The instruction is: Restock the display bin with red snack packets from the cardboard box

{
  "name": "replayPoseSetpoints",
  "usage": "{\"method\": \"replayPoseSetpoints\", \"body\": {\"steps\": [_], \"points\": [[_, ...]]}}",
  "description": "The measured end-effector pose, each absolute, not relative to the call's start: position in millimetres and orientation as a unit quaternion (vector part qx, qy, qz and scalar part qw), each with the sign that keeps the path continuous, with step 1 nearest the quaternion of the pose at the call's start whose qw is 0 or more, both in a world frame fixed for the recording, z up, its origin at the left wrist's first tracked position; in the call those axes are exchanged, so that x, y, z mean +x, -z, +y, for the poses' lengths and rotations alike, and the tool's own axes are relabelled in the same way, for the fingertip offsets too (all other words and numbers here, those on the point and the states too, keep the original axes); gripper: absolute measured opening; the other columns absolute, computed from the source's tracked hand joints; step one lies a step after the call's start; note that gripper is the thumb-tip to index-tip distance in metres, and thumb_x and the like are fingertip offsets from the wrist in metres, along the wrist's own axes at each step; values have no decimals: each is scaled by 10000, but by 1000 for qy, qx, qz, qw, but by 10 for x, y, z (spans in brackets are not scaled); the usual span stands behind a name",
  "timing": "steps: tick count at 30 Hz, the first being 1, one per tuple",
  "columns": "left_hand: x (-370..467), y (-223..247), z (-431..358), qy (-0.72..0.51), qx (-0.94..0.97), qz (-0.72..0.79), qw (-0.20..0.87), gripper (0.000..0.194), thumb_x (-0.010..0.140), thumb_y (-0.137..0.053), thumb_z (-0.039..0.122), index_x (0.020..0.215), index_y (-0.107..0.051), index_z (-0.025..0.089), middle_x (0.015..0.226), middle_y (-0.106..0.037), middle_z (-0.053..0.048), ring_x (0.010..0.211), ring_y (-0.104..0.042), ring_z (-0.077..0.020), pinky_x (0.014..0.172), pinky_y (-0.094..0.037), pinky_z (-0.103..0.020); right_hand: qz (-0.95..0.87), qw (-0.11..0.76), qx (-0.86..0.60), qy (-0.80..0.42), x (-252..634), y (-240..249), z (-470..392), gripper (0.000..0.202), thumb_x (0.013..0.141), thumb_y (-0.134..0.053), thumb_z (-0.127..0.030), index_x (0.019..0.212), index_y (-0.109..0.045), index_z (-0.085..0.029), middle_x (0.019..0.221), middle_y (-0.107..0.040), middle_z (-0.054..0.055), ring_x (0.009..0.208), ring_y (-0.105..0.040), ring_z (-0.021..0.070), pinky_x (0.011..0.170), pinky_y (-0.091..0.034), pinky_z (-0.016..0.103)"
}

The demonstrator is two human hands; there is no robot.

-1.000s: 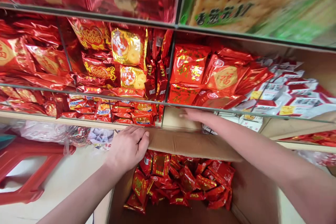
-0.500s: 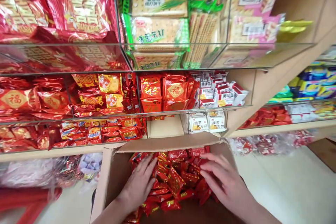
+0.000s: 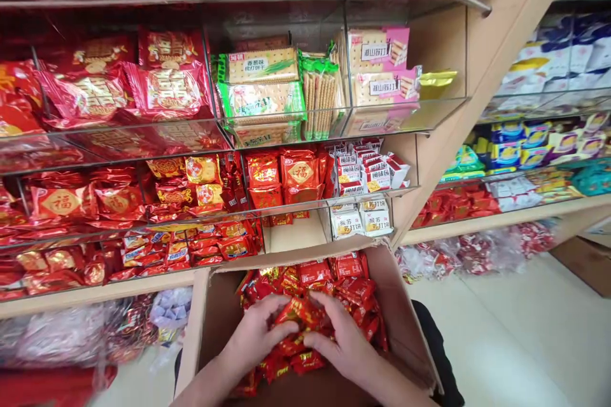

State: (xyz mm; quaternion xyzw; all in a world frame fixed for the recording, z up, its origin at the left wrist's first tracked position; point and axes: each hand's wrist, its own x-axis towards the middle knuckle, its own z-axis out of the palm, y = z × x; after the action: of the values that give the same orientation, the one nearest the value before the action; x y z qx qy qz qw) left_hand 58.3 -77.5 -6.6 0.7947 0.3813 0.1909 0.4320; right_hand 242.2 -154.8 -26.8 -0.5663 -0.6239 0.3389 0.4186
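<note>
The person's two hands are down inside an open cardboard box (image 3: 405, 324), among a heap of small red packets (image 3: 296, 310). The left hand (image 3: 258, 334) and the right hand (image 3: 346, 337) face each other, cupped around a few packets from either side. On each hand the thumb stands apart from the fingers; whether either hand is clamped on a packet cannot be told. More packets lie beyond the fingertips, toward the far end of the box.

The box stands against a wooden shelf (image 3: 292, 239). White cracker packs (image 3: 363, 221) sit just behind its far right corner, with green-edged crackers (image 3: 262, 98) higher up. Clear plastic bags (image 3: 67, 331) lie under the shelf to the left, above the pale floor (image 3: 506, 324).
</note>
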Motion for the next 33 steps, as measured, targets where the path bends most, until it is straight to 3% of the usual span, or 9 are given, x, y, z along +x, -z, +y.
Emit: {"method": "replayPoseSetpoints", "body": {"steps": [3, 5, 8, 13, 19, 24, 27, 33], "points": [[815, -45, -919, -285, 677, 392, 554, 368, 658, -642, 365, 954, -491, 206, 655, -555, 32, 619, -537, -125, 596, -447, -238, -582, 465, -569, -348, 2301, 168, -1419, 277, 832, -400, -409, 928, -534, -187, 835, -592, 38, 771, -550, 160, 710, -424, 262], [932, -33, -998, -375, 593, 426, 571, 383, 675, -619, 404, 963, -467, 202, 635, -537, 39, 602, -532, -118, 585, -443, -231, -530, 495, -599, -339, 2242, 159, -1372, 333, 859, -322, -420, 690, -497, -193, 618, -510, -3, 590, -488, 134, 572, -389, 236], [1038, 67, -1106, -460, 497, 486, 552, 309, 740, -520, 464, 902, -483, 203, 716, -564, 5, 659, -545, -132, 612, -454, -240, -426, 552, -624, -354, 2185, 205, -1362, 348, 846, -326, -457, 641, -446, -204, 606, -467, -9, 586, -454, 136, 554, -373, 234], [1035, 187, -1146, -440, 517, 510, 529, 309, 748, -484, 494, 677, -480, 193, 630, -538, 13, 593, -505, -135, 565, -425, -230, -356, 583, -533, -499, 2212, 218, -1401, 329, 788, -425, -496, 648, -485, -204, 632, -527, -6, 636, -515, 154, 585, -423, 248], [661, -105, -748, -360, 726, 473, 346, 368, 826, -355, 424, 550, -428, 191, 499, -435, 27, 477, -424, -110, 468, -356, -210, -469, 495, -437, -586, 2482, -222, -1185, 196, 700, -620, -318, 835, -579, -181, 802, -627, 8, 754, -573, 150, 704, -456, 262], [185, -405, -113, -302, 820, 475, 101, 255, 837, -358, 348, 765, -541, 187, 728, -572, -39, 716, -537, -170, 690, -399, -281, -309, 488, -542, -610, 2795, -480, -560, 248, 621, -688, -313, 755, -531, -175, 643, -583, -13, 521, -543, 92, 435, -446, 181], [36, -344, 141, -227, 815, 527, 83, 322, 863, -282, 363, 715, -515, 198, 670, -579, -26, 661, -555, -170, 631, -398, -273, -263, 407, -599, -637, 2880, -345, -84, 306, 562, -731, -272, 715, -481, -185, 559, -530, -47, 409, -471, 58, 349, -418, 160], [50, -176, 186, -156, 792, 584, 83, 339, 860, -283, 392, 647, -474, 210, 641, -588, -11, 654, -578, -177, 565, -380, -260, -368, 265, -682, -574, 2631, 210, 772, 214, 634, -674, -182, 734, -484, -189, 553, -509, -60, 427, -463, 66, 397, -465, 221]]}}
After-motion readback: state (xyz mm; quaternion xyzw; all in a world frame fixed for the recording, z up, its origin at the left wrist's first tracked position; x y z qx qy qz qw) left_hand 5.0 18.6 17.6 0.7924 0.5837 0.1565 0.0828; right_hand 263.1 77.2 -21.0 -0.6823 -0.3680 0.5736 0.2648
